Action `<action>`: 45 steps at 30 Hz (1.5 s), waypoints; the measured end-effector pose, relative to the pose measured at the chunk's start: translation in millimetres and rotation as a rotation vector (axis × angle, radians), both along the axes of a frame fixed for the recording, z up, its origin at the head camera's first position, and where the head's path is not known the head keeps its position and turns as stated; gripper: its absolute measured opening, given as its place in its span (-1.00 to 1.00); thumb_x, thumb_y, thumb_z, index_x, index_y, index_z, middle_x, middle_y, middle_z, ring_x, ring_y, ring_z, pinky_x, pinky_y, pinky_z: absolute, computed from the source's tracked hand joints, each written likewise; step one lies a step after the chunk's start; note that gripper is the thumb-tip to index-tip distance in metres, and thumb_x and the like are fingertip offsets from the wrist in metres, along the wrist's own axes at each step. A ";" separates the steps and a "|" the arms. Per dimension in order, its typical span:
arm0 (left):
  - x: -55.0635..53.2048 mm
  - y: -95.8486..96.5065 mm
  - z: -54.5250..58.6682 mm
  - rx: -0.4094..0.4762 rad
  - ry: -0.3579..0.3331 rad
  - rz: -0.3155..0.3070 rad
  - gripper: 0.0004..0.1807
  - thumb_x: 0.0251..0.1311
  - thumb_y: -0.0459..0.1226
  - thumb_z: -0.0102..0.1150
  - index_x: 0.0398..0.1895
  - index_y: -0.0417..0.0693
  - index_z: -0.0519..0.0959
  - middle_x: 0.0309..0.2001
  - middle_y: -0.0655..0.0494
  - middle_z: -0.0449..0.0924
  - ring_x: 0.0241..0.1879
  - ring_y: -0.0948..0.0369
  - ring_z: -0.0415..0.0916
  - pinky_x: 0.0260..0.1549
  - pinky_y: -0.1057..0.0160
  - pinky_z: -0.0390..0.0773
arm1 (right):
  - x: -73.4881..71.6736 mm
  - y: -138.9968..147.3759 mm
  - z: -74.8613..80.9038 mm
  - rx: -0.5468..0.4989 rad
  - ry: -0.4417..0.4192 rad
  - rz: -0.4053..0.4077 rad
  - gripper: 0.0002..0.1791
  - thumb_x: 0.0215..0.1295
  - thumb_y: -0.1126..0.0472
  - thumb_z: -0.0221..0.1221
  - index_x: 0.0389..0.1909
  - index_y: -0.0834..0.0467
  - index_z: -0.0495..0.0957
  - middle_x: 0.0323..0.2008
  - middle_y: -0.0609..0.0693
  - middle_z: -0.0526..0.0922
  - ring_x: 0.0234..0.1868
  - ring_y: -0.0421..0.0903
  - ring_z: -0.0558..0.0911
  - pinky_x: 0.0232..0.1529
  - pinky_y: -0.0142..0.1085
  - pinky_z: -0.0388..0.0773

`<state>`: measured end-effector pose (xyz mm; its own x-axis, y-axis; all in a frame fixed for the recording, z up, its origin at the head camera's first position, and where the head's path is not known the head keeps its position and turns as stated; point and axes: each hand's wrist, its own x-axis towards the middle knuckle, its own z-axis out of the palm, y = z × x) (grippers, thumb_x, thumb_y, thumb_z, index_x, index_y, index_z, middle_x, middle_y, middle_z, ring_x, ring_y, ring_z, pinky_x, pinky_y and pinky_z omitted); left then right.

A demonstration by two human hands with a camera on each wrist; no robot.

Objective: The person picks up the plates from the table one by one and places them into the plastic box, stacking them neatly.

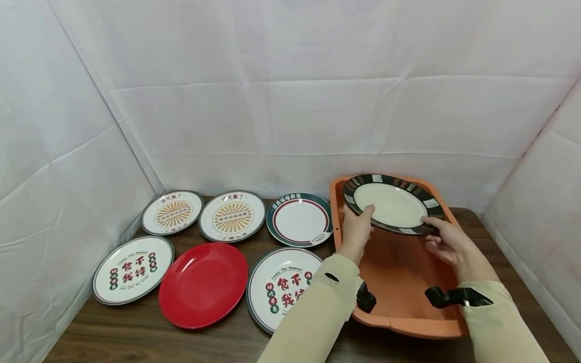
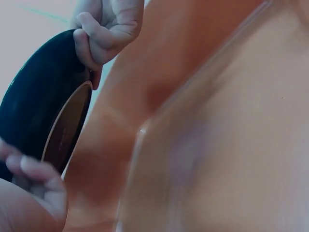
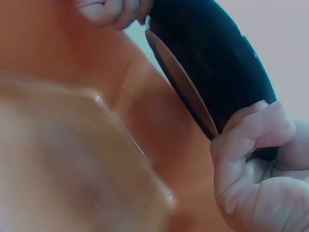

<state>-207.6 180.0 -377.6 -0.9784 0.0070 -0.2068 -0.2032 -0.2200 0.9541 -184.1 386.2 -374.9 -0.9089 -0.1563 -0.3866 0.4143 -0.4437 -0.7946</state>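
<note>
A plate [image 1: 389, 202] with a cream centre and a dark, white-blocked rim is held tilted above the orange plastic tub [image 1: 410, 325]. My left hand [image 1: 356, 230] grips its near left edge, thumb on top. At the right edge my right hand [image 1: 450, 244] pinches the rim, with the thumb on top and fingers curled underneath. The plate's dark underside [image 2: 36, 79] and its foot ring show in the left wrist view. In the right wrist view the curled fingers [image 3: 251, 128] of my right hand press against the underside.
Left of the tub, several plates lie on the wooden table [image 1: 150, 338]: a red plate [image 1: 203, 285], a green-rimmed plate [image 1: 299, 221], sunburst plates [image 1: 232, 217] and white plates with red characters [image 1: 133, 270]. My left forearm partly covers the nearest white plate [image 1: 274, 272]. White cloth [image 1: 290, 116] walls the back and sides.
</note>
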 end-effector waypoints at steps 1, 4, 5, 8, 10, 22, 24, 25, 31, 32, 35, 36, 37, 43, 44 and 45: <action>0.9 0.7 1.2 0.007 -0.029 -0.020 -0.25 0.21 -0.10 0.10 0.42 0.12 0.01 -0.56 0.11 0.44 -0.70 0.17 0.33 -0.67 0.32 0.35 | -0.7 -0.6 0.2 -0.013 -0.010 -0.002 -0.82 0.41 0.17 -0.04 -0.33 0.17 0.43 -0.61 -0.05 0.35 -0.73 -0.24 0.26 -0.68 -0.39 0.32; 4.2 4.6 3.1 0.015 -0.118 -0.075 -0.35 0.17 -0.15 0.11 0.31 -0.08 0.17 -0.74 0.12 0.33 -0.78 0.28 0.22 -0.79 0.41 0.28 | -2.1 -1.3 -0.3 -0.020 -0.022 0.015 -0.80 0.42 0.16 -0.06 -0.31 0.18 0.44 -0.60 -0.03 0.36 -0.72 -0.25 0.27 -0.69 -0.41 0.33; 5.3 5.5 3.2 0.035 -0.133 -0.087 -0.36 0.16 -0.17 0.10 0.30 -0.12 0.16 -0.75 0.12 0.32 -0.80 0.30 0.19 -0.82 0.42 0.26 | -2.6 -1.6 -1.5 -0.014 -0.016 0.029 -0.77 0.43 0.15 -0.08 -0.32 0.18 0.46 -0.61 -0.03 0.36 -0.72 -0.25 0.28 -0.69 -0.42 0.34; 7.3 8.2 2.9 0.069 -0.192 -0.103 -0.29 0.13 -0.23 0.07 0.32 -0.24 0.07 -0.77 0.14 0.30 -0.81 0.31 0.17 -0.85 0.45 0.23 | -4.2 -2.4 -4.4 0.000 0.003 0.062 -0.78 0.42 0.12 -0.06 -0.30 0.17 0.46 -0.61 -0.02 0.36 -0.72 -0.27 0.30 -0.68 -0.45 0.36; 7.8 9.2 2.7 0.079 -0.220 -0.099 -0.12 0.10 -0.27 0.06 0.42 -0.19 -0.20 -0.77 0.14 0.31 -0.81 0.31 0.17 -0.85 0.45 0.22 | -5.4 -2.8 -6.7 0.024 0.020 0.083 -0.78 0.42 0.10 -0.06 -0.30 0.15 0.44 -0.61 -0.02 0.36 -0.71 -0.28 0.32 -0.68 -0.47 0.36; 6.3 9.0 -7.3 0.035 -0.257 -0.114 -0.10 0.23 -0.33 0.05 0.44 -0.15 -0.32 -0.75 0.11 0.39 -0.82 0.30 0.26 -0.81 0.48 0.16 | -5.7 -0.1 -17.0 0.195 0.030 0.099 -0.78 0.39 0.07 -0.01 -0.36 0.10 0.51 -0.58 0.03 0.55 -0.70 -0.28 0.38 -0.66 -0.46 0.38; 6.6 8.7 -7.1 0.013 -0.248 -0.120 -0.11 0.25 -0.33 0.05 0.45 -0.15 -0.32 -0.75 0.11 0.39 -0.81 0.30 0.27 -0.81 0.47 0.15 | -5.6 0.9 -17.1 0.223 0.039 0.105 -0.78 0.39 0.06 -0.02 -0.35 0.08 0.51 -0.58 0.03 0.55 -0.70 -0.29 0.38 -0.66 -0.46 0.38; 6.9 8.3 -6.6 0.001 -0.241 -0.126 -0.11 0.25 -0.32 0.05 0.45 -0.15 -0.32 -0.74 0.11 0.40 -0.80 0.29 0.28 -0.80 0.47 0.16 | -5.5 1.4 -17.0 0.229 0.043 0.105 -0.79 0.39 0.06 -0.02 -0.34 0.07 0.50 -0.58 0.03 0.56 -0.70 -0.29 0.38 -0.66 -0.46 0.39; 8.7 6.0 -4.2 -0.073 -0.218 -0.146 -0.10 0.24 -0.31 0.07 0.44 -0.20 -0.30 -0.73 0.09 0.44 -0.78 0.28 0.34 -0.77 0.45 0.21 | -4.8 3.1 -15.1 0.271 0.068 0.101 -0.87 0.38 0.09 0.00 -0.26 0.05 0.46 -0.58 0.02 0.57 -0.71 -0.29 0.38 -0.67 -0.48 0.38; 8.9 5.6 -4.3 -0.084 -0.216 -0.149 -0.10 0.23 -0.31 0.08 0.44 -0.21 -0.30 -0.73 0.08 0.45 -0.78 0.28 0.35 -0.77 0.45 0.22 | -4.5 3.4 -14.7 0.273 0.074 0.100 -0.87 0.39 0.11 0.01 -0.27 0.06 0.47 -0.58 0.01 0.57 -0.72 -0.29 0.38 -0.67 -0.47 0.38; 9.7 3.8 -4.7 -0.098 -0.214 -0.160 -0.10 0.24 -0.27 0.06 0.44 -0.22 -0.31 -0.72 0.08 0.48 -0.81 0.28 0.36 -0.77 0.45 0.22 | -3.6 4.4 -13.4 0.267 0.108 0.096 -0.90 0.39 0.18 0.01 -0.26 0.06 0.49 -0.59 0.01 0.58 -0.73 -0.28 0.38 -0.68 -0.46 0.37; 9.9 3.3 -5.0 -0.097 -0.216 -0.161 -0.11 0.25 -0.25 0.04 0.43 -0.22 -0.31 -0.72 0.07 0.49 -0.82 0.28 0.34 -0.77 0.45 0.21 | -3.3 4.9 -13.0 0.273 0.124 0.097 -0.89 0.39 0.20 0.00 -0.27 0.07 0.50 -0.59 0.00 0.58 -0.73 -0.28 0.38 -0.68 -0.45 0.36; 10.0 2.8 -5.3 -0.093 -0.220 -0.160 -0.12 0.26 -0.23 0.01 0.43 -0.22 -0.32 -0.72 0.06 0.50 -0.84 0.28 0.32 -0.77 0.44 0.20 | -3.0 5.4 -12.6 0.268 0.134 0.097 -0.92 0.39 0.22 0.00 -0.22 0.06 0.46 -0.57 0.00 0.59 -0.72 -0.27 0.38 -0.68 -0.45 0.35; 9.3 -0.4 -7.0 -0.097 -0.224 -0.134 -0.25 0.29 -0.28 -0.23 0.43 -0.23 -0.31 -0.68 0.02 0.54 -0.87 0.27 0.22 -0.74 0.40 0.18 | -3.8 8.3 -12.7 0.326 0.135 0.124 -0.94 0.39 0.21 0.01 -0.19 0.04 0.42 -0.56 -0.01 0.60 -0.69 -0.25 0.39 -0.67 -0.44 0.33; 9.0 -0.9 -7.3 -0.102 -0.224 -0.130 -0.25 0.28 -0.30 -0.24 0.43 -0.22 -0.31 -0.66 0.00 0.56 -0.87 0.27 0.23 -0.73 0.39 0.19 | -4.2 9.0 -13.1 0.348 0.135 0.139 -0.92 0.39 0.20 0.00 -0.24 0.05 0.47 -0.57 -0.01 0.60 -0.69 -0.25 0.39 -0.66 -0.44 0.33; 8.7 -1.6 -7.6 -0.102 -0.224 -0.128 -0.26 0.28 -0.30 -0.24 0.44 -0.21 -0.32 -0.62 -0.05 0.59 -0.87 0.27 0.24 -0.73 0.38 0.19 | -4.5 9.8 -13.7 0.363 0.138 0.160 -0.87 0.41 0.19 -0.02 -0.29 0.06 0.50 -0.57 0.00 0.60 -0.69 -0.26 0.39 -0.66 -0.44 0.34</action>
